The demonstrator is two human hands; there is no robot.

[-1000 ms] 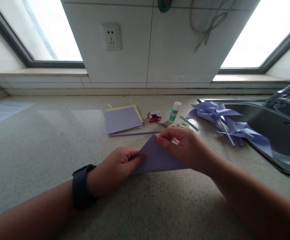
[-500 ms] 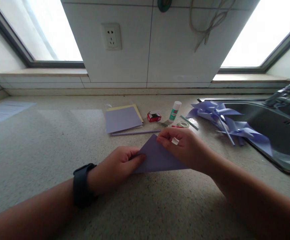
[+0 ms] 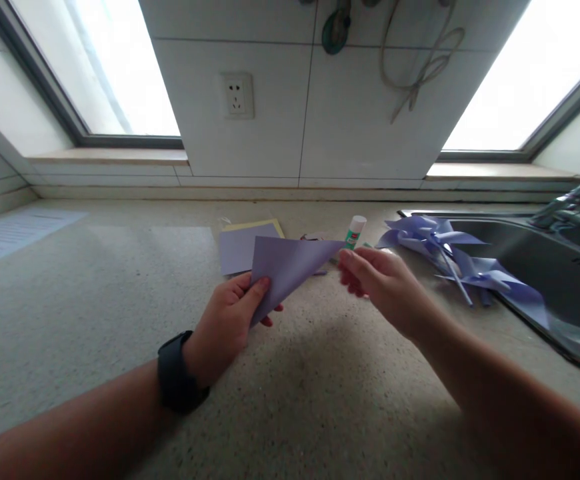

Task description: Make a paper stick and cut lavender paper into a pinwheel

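Note:
My left hand (image 3: 233, 307) is closed on the left part of a folded sheet of purple paper (image 3: 285, 267), thumb on the front and fingertips showing behind. The paper is raised off the counter, its square edge to the left and a narrow point to the right. My right hand (image 3: 383, 283) has thumb and fingers pinched together at that right point. Just behind it stands an upright glue stick (image 3: 355, 230) with a white cap and green label. A stack of purple and yellow paper (image 3: 240, 250) lies behind the held sheet, partly covered by it.
Purple paper pinwheels (image 3: 440, 243) lie on the right, overlapping the edge of the steel sink (image 3: 565, 267). A printed sheet (image 3: 17, 230) lies at the far left of the speckled counter (image 3: 120, 287). Small items behind the held paper are mostly hidden.
The purple paper has been lifted from low over the counter and turned, so its point now faces right. My right hand has moved from its top corner to that tip. The view has tilted up.

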